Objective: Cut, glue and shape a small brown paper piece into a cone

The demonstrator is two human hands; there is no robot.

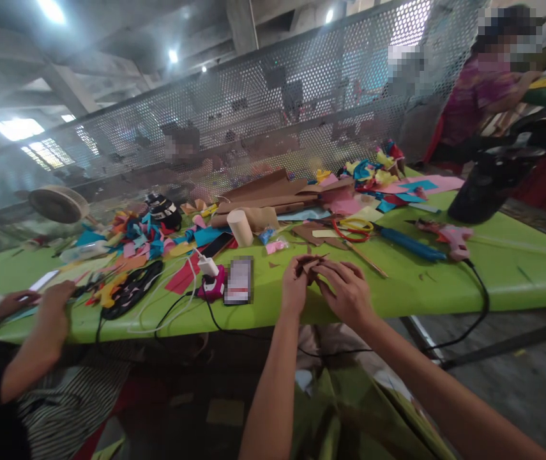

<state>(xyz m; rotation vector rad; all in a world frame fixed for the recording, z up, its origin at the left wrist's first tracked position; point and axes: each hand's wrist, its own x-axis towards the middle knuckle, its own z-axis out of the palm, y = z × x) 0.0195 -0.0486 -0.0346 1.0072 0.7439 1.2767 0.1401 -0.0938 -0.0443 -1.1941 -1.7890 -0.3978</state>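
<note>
Close to the table's front edge, my left hand [296, 285] is closed round a small piece of brown paper [311, 265]. My right hand [346, 289] meets it from the right, its thumb and fingertips pressed on the same piece. Part of the paper is hidden by the fingers. Brown offcuts [325, 235] lie just beyond, beside scissors with red and yellow handles [359, 228] and a wooden stick [366, 258].
On the green table [273, 326] are a phone [239, 281], a pink power adapter [212, 286], a white roll [240, 229], a blue-handled tool [411, 244] and a glue gun [452, 239] with its cable. A co-worker's hands [55, 300] are at the left.
</note>
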